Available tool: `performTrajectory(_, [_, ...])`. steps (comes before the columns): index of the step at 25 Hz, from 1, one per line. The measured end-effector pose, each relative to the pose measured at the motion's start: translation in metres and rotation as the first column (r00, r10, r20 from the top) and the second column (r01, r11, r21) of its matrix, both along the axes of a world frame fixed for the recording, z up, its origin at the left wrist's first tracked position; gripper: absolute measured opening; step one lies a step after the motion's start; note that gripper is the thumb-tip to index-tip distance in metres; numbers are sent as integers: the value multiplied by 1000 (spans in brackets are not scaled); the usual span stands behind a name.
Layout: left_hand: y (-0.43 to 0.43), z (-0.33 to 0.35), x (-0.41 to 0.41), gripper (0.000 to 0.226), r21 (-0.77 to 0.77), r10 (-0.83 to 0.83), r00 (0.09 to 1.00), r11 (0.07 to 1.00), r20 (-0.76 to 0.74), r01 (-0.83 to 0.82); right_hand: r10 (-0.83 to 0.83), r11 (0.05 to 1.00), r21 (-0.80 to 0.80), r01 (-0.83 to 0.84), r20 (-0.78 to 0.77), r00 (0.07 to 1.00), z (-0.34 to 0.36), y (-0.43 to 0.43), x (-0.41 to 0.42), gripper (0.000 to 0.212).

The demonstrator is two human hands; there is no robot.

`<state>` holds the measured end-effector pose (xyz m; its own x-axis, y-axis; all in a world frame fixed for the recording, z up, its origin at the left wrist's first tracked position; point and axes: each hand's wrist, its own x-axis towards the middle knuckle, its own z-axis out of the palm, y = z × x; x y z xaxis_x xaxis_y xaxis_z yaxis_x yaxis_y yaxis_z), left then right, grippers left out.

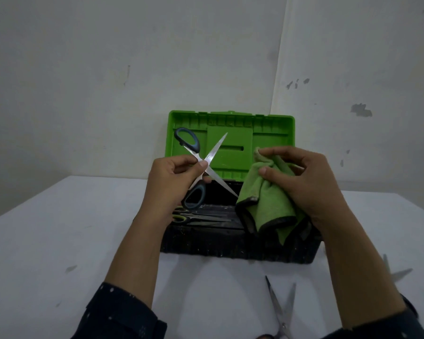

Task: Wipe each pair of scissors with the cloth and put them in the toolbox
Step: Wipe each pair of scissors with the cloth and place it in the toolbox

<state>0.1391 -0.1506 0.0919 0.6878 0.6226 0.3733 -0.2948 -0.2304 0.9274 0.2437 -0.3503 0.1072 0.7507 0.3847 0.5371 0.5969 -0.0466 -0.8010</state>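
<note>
Scissors with blue-black plastic handles (214,154), blades crossed wide, are pinched near the pivot by the left hand (167,184) over the open black plastic toolbox (230,248). The right hand (306,179) has its fingers (274,151) bunching the green microfibre cloth (262,206) at the lower blade tip. Partly done, I judge: at least two yellow-handled scissors (196,217) lie in the box and this pair looks mid-wipe, with a steel pair (280,309) on the white desk (59,241) near right and a blurred pair (399,274) by the right forearm left to do.

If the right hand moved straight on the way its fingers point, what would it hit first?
Probably the open scissors held in the left hand, though depth is unclear.
</note>
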Motion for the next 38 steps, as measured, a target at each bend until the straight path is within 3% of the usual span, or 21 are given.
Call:
performTrajectory(3, [0,0,0,14,-48,-7,1000,999,-11,6,-201,978,30,208,422,884,6,8,-12,40])
performTrajectory(5, [-1,0,1,11,-35,-9,1000,999,-8,8,-148,987,34,159,590,794,4,17,-20,33])
performTrajectory(8, [-6,-2,4,11,20,-10,1000,1000,1,10,-12,986,-113,125,693,720,-10,37,-25,30])
performTrajectory(16, [-6,-1,6,12,-12,-1,1000,1000,-9,1,122,914,-368,170,649,751,-4,25,-17,25])
performTrajectory(21, [-7,-1,7,14,31,-33,999,999,-27,34,-22,972,-153,177,694,719,-2,29,-21,27])
performTrajectory(27, [-7,-4,9,16,102,36,999,994,-18,-34,13,946,-254,201,650,760,-17,44,-22,23])
performTrajectory(33, [-7,-3,9,15,155,19,1000,988,9,-20,-111,966,-106,238,659,744,-14,45,-27,23])
performTrajectory(38, [-3,1,5,13,115,118,991,985,69,-125,-46,966,-166,199,646,762,-18,48,-26,26])
